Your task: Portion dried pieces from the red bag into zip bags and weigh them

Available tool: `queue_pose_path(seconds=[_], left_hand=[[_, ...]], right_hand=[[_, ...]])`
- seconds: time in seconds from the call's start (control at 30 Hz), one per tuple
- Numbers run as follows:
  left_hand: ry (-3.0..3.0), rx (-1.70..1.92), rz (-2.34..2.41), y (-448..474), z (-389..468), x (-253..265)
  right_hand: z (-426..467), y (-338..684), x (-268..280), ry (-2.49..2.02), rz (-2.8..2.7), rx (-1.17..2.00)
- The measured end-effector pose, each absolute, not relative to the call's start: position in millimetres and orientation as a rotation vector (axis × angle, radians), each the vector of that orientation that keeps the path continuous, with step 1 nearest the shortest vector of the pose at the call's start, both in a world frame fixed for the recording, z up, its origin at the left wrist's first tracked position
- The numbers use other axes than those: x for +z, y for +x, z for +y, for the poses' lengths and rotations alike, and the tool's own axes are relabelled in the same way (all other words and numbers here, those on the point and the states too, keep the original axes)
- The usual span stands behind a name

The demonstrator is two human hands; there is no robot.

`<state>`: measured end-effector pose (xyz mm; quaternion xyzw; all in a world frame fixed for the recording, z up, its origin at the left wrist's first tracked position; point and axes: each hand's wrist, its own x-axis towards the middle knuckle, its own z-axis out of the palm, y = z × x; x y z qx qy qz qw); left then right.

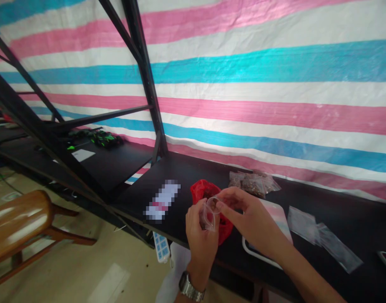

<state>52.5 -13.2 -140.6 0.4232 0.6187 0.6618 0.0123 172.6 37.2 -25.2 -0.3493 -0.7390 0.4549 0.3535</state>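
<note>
My left hand [199, 229], with a watch at the wrist, is closed on a small clear plastic bag [208, 219] whose mouth gapes. Pinched in the fingers of my right hand [243, 212] is a small clear round cup [213, 205], held at the mouth of the bag. Something brownish shows through the cup, too small to name. Directly beneath both hands lies an open red plastic bag [202, 188] with dark brown loose material in it, partly hidden by my hands. A white-rimmed flat device or tray [276, 209] sits under my right forearm.
Several clear bags filled with brown material [254, 183] lie at the back by the striped sheet [275, 118]. Flat clear bags [306, 225] rest on the black table [177, 168] at right. A blurred-out paper [163, 200], black metal frame [149, 88] and wooden stool [25, 219] are leftward.
</note>
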Motion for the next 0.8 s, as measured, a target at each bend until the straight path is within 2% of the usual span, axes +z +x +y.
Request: queue_pose_path(seconds=[0.17, 0.43, 0.6, 0.8], left_hand=[[1.405, 2.053, 1.995, 55, -9, -142], [1.424, 2.004, 2.066, 54, -10, -141], [1.284, 2.005, 2.012, 54, -11, -140], [1.000, 2.129, 1.873, 51, -8, -135]], right_hand=[[20, 172, -20, -0.971, -2.133, 0.767], [15, 171, -32, -0.826, -2.300, 0.458], [15, 173, -32, -0.773, -2.215, 0.531], [46, 153, -43, -1.098, -1.957, 0.754]])
